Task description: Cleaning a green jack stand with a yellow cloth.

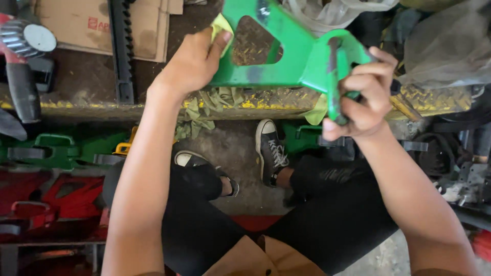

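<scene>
Nearest the camera, at the bottom of the frame, we are seeing our own knees in black trousers, with a bit of brown cardboard between them. Below them we are resting two dark sneakers on the grey floor.

Higher up, in the upper middle of the frame, we are holding a green metal bracket with a triangular cut-out over the edge of a worn metal step with yellow-painted tread. Our left hand is lying flat against the bracket's left end, fingers closed around a yellow-green cloth and pressing it onto the metal. Our right hand is gripping the bracket's right end, fingers curled tight around its bent, scuffed edge.

More rags are hanging over the step's edge just below the bracket. In the upper left of the frame, a flat cardboard sheet is lying on the step, with a black toothed bar across it and a grey gear at the far edge. Green brackets and red brackets are lying stacked at the lower left. Clear plastic bags are filling the upper right.
</scene>
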